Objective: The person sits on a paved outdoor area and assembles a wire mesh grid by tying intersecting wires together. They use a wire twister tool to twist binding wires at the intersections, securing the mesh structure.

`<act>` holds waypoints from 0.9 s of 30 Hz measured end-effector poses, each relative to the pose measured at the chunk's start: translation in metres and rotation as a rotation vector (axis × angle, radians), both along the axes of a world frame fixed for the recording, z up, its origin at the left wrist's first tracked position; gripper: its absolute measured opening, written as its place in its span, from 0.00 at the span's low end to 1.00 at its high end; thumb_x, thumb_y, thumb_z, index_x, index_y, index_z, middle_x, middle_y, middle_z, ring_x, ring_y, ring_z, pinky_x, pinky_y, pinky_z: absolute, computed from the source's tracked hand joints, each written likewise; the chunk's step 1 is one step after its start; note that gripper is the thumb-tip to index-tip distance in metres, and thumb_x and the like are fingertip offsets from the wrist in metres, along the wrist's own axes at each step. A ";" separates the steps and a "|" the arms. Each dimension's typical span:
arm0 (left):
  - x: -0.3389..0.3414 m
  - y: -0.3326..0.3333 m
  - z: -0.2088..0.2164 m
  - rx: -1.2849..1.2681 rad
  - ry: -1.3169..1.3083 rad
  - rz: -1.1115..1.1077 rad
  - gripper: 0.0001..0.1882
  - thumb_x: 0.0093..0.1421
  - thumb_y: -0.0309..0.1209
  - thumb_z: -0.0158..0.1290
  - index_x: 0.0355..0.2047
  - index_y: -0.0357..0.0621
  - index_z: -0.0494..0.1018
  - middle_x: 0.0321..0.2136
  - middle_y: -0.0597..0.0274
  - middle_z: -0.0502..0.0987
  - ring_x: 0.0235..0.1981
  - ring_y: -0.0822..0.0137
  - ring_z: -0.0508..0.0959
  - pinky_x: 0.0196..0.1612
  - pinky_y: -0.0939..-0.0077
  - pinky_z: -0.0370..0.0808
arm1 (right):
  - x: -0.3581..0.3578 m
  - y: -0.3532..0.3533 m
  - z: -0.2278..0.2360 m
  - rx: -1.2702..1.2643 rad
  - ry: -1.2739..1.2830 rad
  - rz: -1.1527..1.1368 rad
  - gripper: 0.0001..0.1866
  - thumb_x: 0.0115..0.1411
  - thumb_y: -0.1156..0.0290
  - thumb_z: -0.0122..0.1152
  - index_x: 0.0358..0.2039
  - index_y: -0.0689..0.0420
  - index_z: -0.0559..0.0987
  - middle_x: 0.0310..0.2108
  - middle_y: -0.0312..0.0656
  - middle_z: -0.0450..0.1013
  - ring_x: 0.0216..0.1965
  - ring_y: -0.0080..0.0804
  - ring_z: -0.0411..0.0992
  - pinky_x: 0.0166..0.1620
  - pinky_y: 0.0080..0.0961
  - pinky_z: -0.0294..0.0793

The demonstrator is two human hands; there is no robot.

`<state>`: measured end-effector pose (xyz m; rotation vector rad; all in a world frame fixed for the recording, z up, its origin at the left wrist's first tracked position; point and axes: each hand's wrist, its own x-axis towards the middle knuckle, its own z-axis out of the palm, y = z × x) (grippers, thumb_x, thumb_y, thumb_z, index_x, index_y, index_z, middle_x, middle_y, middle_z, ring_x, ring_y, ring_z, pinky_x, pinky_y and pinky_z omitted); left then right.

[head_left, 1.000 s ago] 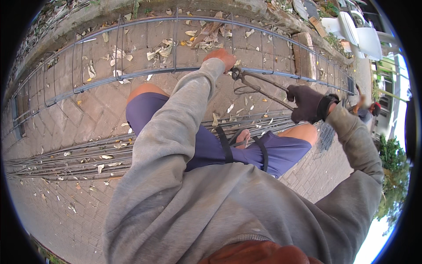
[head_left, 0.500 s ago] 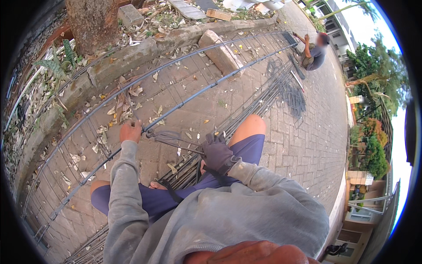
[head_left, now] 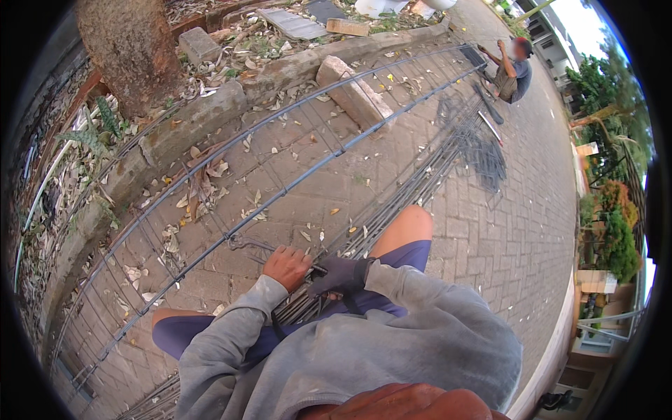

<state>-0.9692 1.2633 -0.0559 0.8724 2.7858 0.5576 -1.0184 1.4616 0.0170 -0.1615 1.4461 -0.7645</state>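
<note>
Handles: disappearing under the left hand (head_left: 287, 268), whose own hold I cannot tell
Change: left hand is leaving the cage (head_left: 285, 189), now sitting beside the right
Pincers (head_left: 260, 245): slanting up-left from the hands, head pointing at the cage's nearer bar
Right hand (head_left: 339, 276): closing its glove around the handle ends

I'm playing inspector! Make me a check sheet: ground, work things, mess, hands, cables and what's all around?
Surface: brick-paved ground
Job's things: pincers beside a long metal cage; loose rods on the ground
Clutter: dry leaves; pale block under the cage's bars
Left hand: bare, over the pincers' handles; hold unclear
Right hand: dark-gloved, seems closed on the pincers
Cables: none clearly seen
Surroundings: tree trunk, kerb, another person at the cage's far end
</note>
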 end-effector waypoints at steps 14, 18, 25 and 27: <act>0.024 0.005 -0.006 0.134 0.361 -0.001 0.16 0.55 0.33 0.55 0.44 0.46 0.79 0.32 0.63 0.78 0.38 0.61 0.80 0.47 0.62 0.73 | 0.016 0.019 -0.063 -0.076 -0.694 -0.325 0.20 0.67 0.54 0.61 0.37 0.61 0.78 0.25 0.37 0.76 0.19 0.21 0.72 0.21 0.20 0.66; 0.008 0.023 -0.024 0.020 -0.135 -0.063 0.11 0.54 0.34 0.57 0.35 0.46 0.82 0.33 0.57 0.84 0.40 0.56 0.84 0.42 0.58 0.79 | 0.006 0.015 -0.034 -0.079 -0.248 -0.228 0.20 0.64 0.54 0.63 0.38 0.62 0.78 0.25 0.40 0.77 0.21 0.22 0.74 0.21 0.23 0.67; -0.027 0.043 0.031 -0.315 -0.473 -0.074 0.13 0.51 0.39 0.61 0.35 0.50 0.86 0.36 0.57 0.85 0.45 0.54 0.85 0.46 0.54 0.81 | 0.040 0.000 -0.029 0.037 0.574 -0.004 0.21 0.58 0.57 0.67 0.45 0.60 0.80 0.29 0.48 0.80 0.30 0.44 0.81 0.40 0.40 0.79; -0.005 0.039 0.071 -0.313 -0.333 -0.120 0.15 0.54 0.39 0.61 0.39 0.48 0.84 0.45 0.60 0.82 0.52 0.55 0.80 0.54 0.46 0.74 | 0.034 0.010 -0.052 -0.081 0.215 -0.045 0.23 0.58 0.57 0.67 0.47 0.62 0.80 0.29 0.48 0.80 0.31 0.45 0.81 0.41 0.37 0.79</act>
